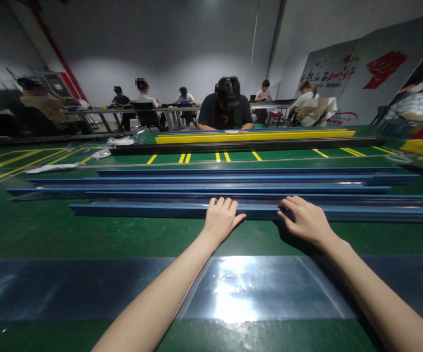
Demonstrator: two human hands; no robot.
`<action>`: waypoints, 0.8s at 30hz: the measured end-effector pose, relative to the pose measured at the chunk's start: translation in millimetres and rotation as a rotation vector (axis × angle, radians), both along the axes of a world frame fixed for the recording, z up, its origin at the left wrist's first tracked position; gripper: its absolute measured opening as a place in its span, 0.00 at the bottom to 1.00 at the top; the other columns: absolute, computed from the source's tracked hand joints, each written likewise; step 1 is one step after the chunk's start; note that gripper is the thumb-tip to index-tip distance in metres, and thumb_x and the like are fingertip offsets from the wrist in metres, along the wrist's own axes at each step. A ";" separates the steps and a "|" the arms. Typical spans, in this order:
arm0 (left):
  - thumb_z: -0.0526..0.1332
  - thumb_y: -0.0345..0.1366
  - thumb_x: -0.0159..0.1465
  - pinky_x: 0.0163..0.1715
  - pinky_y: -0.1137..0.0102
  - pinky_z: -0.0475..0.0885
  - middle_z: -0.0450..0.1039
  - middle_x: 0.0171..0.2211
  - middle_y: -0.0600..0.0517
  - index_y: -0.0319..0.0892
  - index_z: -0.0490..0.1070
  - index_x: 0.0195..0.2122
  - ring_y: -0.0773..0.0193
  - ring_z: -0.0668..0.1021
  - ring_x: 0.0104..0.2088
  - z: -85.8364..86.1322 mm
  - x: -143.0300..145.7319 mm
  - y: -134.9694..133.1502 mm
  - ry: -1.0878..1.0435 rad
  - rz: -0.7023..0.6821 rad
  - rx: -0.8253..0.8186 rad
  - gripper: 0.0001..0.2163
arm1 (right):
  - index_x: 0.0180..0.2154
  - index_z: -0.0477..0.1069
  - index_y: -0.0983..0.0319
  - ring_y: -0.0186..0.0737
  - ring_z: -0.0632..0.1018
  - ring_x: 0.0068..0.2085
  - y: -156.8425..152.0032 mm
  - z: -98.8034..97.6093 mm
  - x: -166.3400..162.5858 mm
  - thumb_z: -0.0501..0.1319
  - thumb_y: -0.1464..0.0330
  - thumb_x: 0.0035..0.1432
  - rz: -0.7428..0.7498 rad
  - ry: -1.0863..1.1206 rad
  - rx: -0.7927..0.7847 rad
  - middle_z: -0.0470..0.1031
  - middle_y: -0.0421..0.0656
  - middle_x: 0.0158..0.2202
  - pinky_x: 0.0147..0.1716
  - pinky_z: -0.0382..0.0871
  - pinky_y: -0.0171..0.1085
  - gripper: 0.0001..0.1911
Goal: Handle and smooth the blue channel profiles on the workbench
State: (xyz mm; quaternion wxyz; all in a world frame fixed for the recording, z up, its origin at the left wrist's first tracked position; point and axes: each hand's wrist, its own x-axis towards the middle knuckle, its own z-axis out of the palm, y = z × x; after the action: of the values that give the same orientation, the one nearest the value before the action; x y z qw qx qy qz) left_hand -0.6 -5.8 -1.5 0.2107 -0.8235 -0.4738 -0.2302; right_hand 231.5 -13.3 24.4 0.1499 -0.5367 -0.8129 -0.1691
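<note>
Several long blue channel strips (149,210) lie side by side across the green table. My left hand (222,216) is closed over the nearest strip, its fingers hooked past the upper edge and its thumb pointing right along the front face. To the right, my right hand (303,219) has curled fingers that pinch the same strip's edge; part of the grip is hidden behind the hand. Clear film seems to lie in the channels. Beneath my forearms a wide, shiny bluish sheet (87,288) stretches across the table.
Beyond the blue strips lie a black strip (204,146) and a yellow strip (255,136). Crumpled clear plastic (121,141) sits at the far left. Yellow lines mark the green table (141,239). A person (226,105) sits opposite, head bent; several others work at tables behind.
</note>
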 end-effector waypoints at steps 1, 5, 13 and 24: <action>0.53 0.48 0.60 0.36 0.64 0.58 0.71 0.32 0.49 0.39 0.67 0.34 0.59 0.70 0.35 0.2 0.0 -0.1 -0.001 0.003 0.000 0.15 | 0.32 0.68 0.60 0.38 0.70 0.35 -0.1 0.3 -3.7 0.50 0.63 0.56 0.020 0.026 -0.002 0.72 0.43 0.33 0.30 0.57 0.34 0.11; 0.53 0.48 0.60 0.35 0.64 0.58 0.71 0.32 0.48 0.39 0.67 0.34 0.58 0.70 0.35 0.6 -0.1 -0.1 -0.001 0.002 -0.005 0.16 | 0.34 0.68 0.62 0.39 0.70 0.36 0.8 -1.4 -23.5 0.49 0.60 0.58 0.108 0.062 -0.023 0.73 0.44 0.33 0.34 0.57 0.35 0.14; 0.54 0.47 0.60 0.34 0.64 0.58 0.70 0.30 0.48 0.40 0.67 0.32 0.58 0.70 0.34 0.1 -1.2 -0.2 -0.004 -0.012 -0.007 0.15 | 0.33 0.68 0.63 0.41 0.66 0.35 4.6 -19.9 -43.8 0.47 0.59 0.60 0.118 -0.029 0.073 0.72 0.46 0.31 0.32 0.50 0.37 0.17; 0.53 0.47 0.61 0.35 0.64 0.59 0.71 0.31 0.49 0.39 0.67 0.32 0.59 0.70 0.34 -2.3 -2.3 1.0 0.013 -0.009 0.013 0.15 | 0.32 0.66 0.63 0.40 0.66 0.35 3.6 -20.2 -44.1 0.47 0.60 0.60 0.123 -0.033 0.098 0.71 0.45 0.31 0.32 0.49 0.37 0.15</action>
State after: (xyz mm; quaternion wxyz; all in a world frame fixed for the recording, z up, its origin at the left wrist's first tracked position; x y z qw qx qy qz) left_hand -2.9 -4.7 -3.8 0.2179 -0.8258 -0.4672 -0.2287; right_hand 187.4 -9.6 4.2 0.1725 -0.4751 -0.8374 -0.2081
